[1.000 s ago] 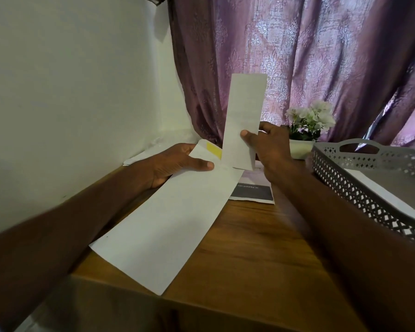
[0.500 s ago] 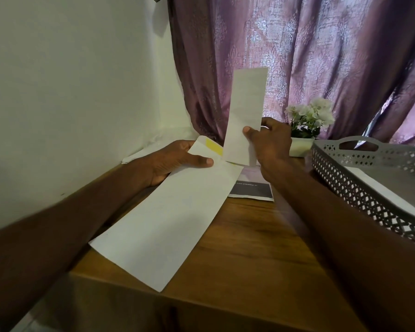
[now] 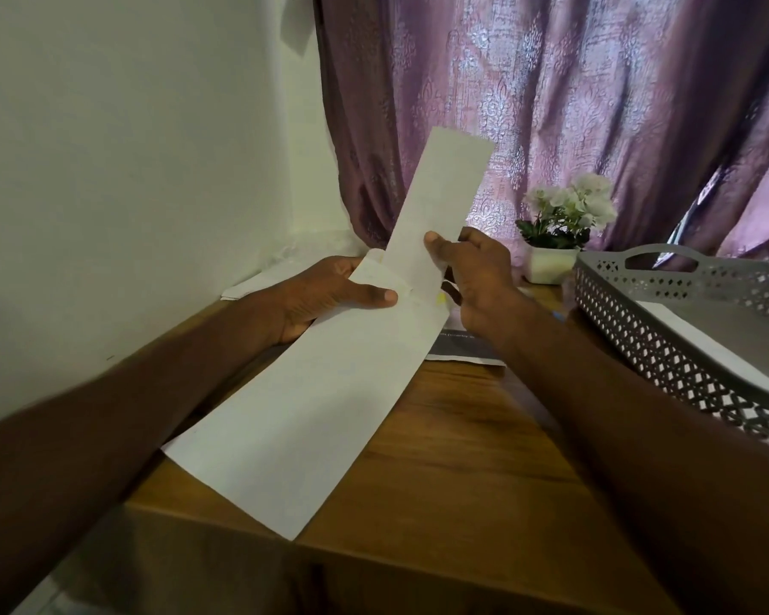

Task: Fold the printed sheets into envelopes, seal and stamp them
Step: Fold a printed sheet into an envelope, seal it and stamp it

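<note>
Your left hand [image 3: 329, 299] pinches the long white envelope [image 3: 311, 392] near its far end, thumb pressed flat on top, fingers underneath. Your right hand [image 3: 471, 277] grips the folded sheet [image 3: 436, 215], thumb on its face, fingers curled behind. That sheet stands tilted, its top leaning right toward the purple curtain [image 3: 573, 104], its lower end meeting the envelope's mouth; a sliver of yellow shows there. The envelope slopes down toward you over the wooden table [image 3: 462, 459]. Under your right wrist lies a printed sheet [image 3: 467, 348] with a dark band; its small white lettering is too blurred to read. A grey lattice basket [image 3: 667, 330] sits right, holding paper. A potted white flower [image 3: 560, 224] stands behind it.
</note>
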`<action>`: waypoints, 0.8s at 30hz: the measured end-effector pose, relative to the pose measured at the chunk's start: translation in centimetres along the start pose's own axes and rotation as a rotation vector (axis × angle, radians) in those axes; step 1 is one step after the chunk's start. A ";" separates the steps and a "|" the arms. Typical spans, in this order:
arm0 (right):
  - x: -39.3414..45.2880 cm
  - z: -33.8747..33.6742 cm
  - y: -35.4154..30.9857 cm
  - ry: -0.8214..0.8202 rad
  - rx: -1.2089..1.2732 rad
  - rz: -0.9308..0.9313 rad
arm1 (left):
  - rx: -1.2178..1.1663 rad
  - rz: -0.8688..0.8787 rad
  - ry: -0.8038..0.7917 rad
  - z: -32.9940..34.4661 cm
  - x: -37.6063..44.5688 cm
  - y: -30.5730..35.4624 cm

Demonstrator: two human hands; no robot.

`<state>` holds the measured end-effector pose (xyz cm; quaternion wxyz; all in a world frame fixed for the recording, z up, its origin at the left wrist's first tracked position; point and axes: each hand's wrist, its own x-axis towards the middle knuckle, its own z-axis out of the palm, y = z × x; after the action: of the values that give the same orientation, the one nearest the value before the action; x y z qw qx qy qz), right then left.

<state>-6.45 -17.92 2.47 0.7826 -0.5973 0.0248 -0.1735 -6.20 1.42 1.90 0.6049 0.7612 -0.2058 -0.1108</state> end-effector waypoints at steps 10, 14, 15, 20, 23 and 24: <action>0.3 -1.0 -0.6 -0.164 -0.077 0.256 | -0.158 0.006 0.079 -1.1 0.4 -0.3; 0.6 -1.3 -0.6 -0.157 -0.038 0.254 | -0.193 -0.003 0.109 -1.4 0.5 -0.5; 0.7 -1.3 -0.5 -0.132 -0.022 0.247 | -0.211 -0.014 0.106 -1.4 0.6 -0.5; 1.0 -1.5 -0.4 -0.193 -0.136 0.228 | -0.213 -0.024 0.181 -1.5 0.9 -0.6; 1.0 -1.9 -1.1 -0.304 -0.288 0.198 | -0.260 -0.063 0.166 -1.9 1.0 -0.8; 1.1 -2.0 -1.2 -0.290 -0.289 0.178 | -0.273 -0.072 0.154 -2.0 0.9 -0.7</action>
<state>-6.25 -20.36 3.25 0.6965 -0.7174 -0.0106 -0.0106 -4.43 2.86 1.77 0.7122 0.6852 -0.1142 -0.1006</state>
